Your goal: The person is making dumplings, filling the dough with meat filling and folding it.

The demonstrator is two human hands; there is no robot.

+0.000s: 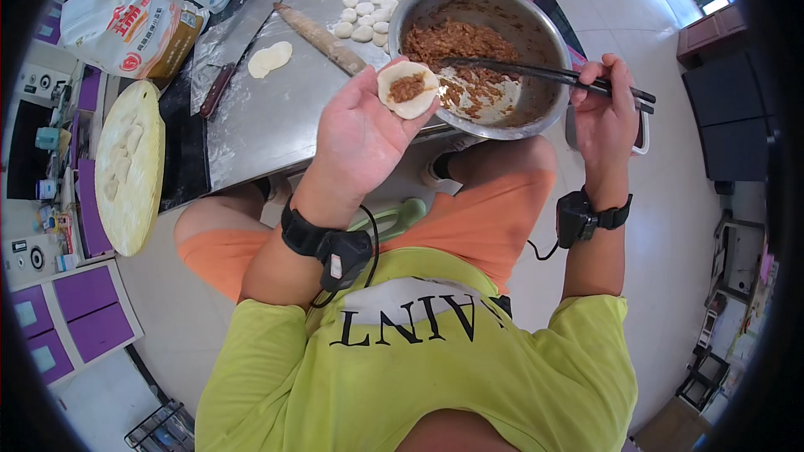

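Note:
On the upturned fingers of my left hand (367, 129) lies a round dumpling wrapper (411, 110), with a lump of brown minced filling (407, 87) at its centre. My right hand (603, 107) grips a pair of dark chopsticks (540, 71) near their thick ends. Their tips reach into the filling mass (461, 41) inside a large steel bowl (559, 31). The bowl stands at the right of the work surface, beside my left fingertips. Several small dough pieces (362, 34) sit left of the bowl, and the wooden rolling pin (320, 39) points towards my left hand.
Flattened wrappers (270, 59) and a knife with a brown handle (218, 89) lie on the floured metal sheet (264, 138). Further left, a yellow round tray (132, 213) holds several shaped dumplings, below a flour bag (125, 25). A container (641, 135) is partly hidden behind my right hand.

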